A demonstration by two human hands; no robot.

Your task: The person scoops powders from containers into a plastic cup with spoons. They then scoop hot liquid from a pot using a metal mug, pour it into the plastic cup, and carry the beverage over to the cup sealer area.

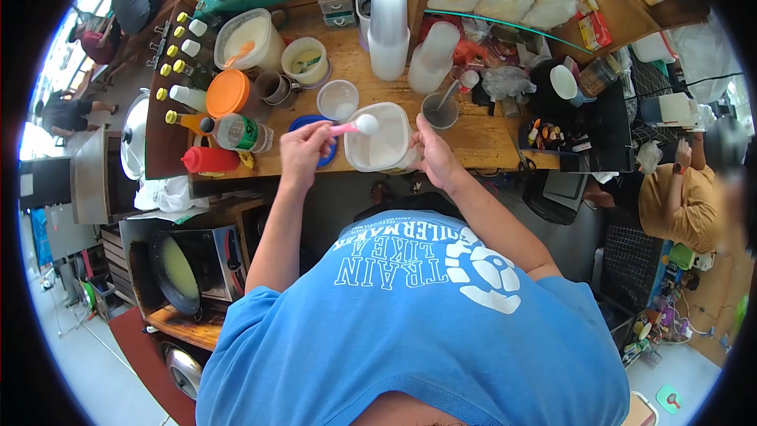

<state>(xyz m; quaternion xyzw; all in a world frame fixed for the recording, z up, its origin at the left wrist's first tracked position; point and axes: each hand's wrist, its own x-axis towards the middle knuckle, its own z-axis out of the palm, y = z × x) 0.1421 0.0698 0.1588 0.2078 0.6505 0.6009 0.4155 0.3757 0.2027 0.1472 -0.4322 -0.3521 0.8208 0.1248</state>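
Observation:
In my left hand (303, 151) is a pink spoon (345, 128), its fingers closed around the handle. A heap of white powder (366, 124) fills the spoon's bowl, over the left rim of a white plastic tub (377, 154). My right hand (438, 159) grips that tub by its right side, at the table's front edge. A blue lid (325, 159) lies partly behind my left hand. Just beyond the tub sits a small clear container (337, 99). To the right of the tub is a grey-looking cup (441, 115) with a utensil in it.
Bottles (246, 132), an orange-lidded jar (228, 93) and a large white tub (251, 38) crowd the wooden table's left. Tall cup stacks (389, 28) stand at the back. Scissors (524, 159) lie front right. A wok (175, 272) is at lower left; another person (682, 197) is at right.

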